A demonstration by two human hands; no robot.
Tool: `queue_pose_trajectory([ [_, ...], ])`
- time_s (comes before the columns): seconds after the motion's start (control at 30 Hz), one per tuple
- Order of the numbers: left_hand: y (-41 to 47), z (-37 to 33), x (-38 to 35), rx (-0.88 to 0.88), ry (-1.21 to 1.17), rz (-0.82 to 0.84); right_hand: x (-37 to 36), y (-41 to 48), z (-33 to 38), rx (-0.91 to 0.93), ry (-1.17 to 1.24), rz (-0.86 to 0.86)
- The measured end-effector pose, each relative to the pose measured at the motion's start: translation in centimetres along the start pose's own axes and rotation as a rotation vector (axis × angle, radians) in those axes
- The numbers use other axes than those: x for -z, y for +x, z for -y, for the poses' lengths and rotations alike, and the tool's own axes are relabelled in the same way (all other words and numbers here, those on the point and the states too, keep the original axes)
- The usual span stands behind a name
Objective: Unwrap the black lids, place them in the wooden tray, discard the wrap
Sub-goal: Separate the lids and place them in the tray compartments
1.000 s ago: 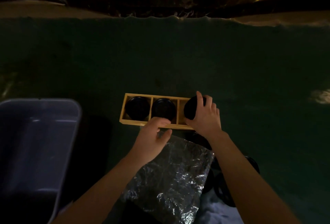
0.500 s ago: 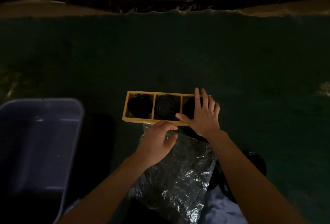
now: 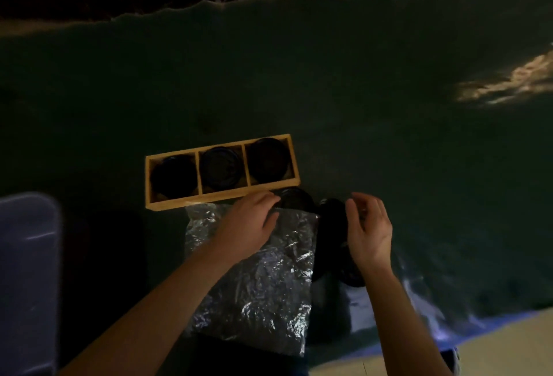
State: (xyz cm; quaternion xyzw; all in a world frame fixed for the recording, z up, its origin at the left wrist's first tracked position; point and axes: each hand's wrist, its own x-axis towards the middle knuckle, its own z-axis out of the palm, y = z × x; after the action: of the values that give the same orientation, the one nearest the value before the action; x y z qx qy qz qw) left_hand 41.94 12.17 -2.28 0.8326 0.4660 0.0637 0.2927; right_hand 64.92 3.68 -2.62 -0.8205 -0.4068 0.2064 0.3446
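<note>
No text or label can be read anywhere, perhaps because the scene is so dark.

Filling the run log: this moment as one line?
tray: three compartments filled | left hand: on wrap | right hand: open, over loose lids

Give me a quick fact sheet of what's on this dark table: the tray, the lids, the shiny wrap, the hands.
surface: dark green cloth
wooden tray: three compartments, a black lid in each
loose lids: one at the wrap's far edge, just in front of the tray; more in a dark pile to the right of the wrap
wrap: crinkled, shiny, lying flat near the person
left hand: on the wrap's far edge, fingertips at the loose lid
right hand: open, over the dark pile, holding nothing visible
bin: grey, far left
</note>
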Motion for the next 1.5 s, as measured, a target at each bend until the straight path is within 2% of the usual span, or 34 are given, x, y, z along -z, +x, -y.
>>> queue_pose_trajectory([
  [0.2, 0.2, 1.3, -0.9, 0.025, 0.198, 0.102, 2.0, -4.0, -3.6, -0.106, -0.044, -0.023],
  [0.63, -5.8, 6.7, 1.0, 0.196, 0.256, 0.002, -1.0, -8.5, -5.3, -0.094, -0.365, 0.115],
  [0.9, -8.8, 9.1, 2.9, 0.311, 0.306, -0.014, -1.4, -9.3, -5.8, -0.059, -0.363, 0.075],
  [0.97, -8.6, 8.4, 2.8, 0.266, 0.315, -0.046, -1.5, -9.4, -5.9, -0.070, -0.353, 0.072],
  [1.07, -8.0, 5.6, 1.6, 0.102, 0.262, -0.090, -1.5, -9.7, -6.2, -0.093, -0.340, 0.067],
  [1.2, -7.6, 2.5, -1.8, -0.093, 0.235, 0.008, -1.4, -10.2, -7.0, -0.092, -0.328, 0.051],
  [1.37, -6.7, 2.5, -4.9, -0.083, 0.261, 0.103, -1.1, -10.4, -7.4, -0.124, -0.298, 0.023],
  [1.5, -6.3, 3.1, -6.1, -0.094, 0.279, 0.108, -0.5, -10.8, -6.7, -0.139, -0.235, -0.127],
])
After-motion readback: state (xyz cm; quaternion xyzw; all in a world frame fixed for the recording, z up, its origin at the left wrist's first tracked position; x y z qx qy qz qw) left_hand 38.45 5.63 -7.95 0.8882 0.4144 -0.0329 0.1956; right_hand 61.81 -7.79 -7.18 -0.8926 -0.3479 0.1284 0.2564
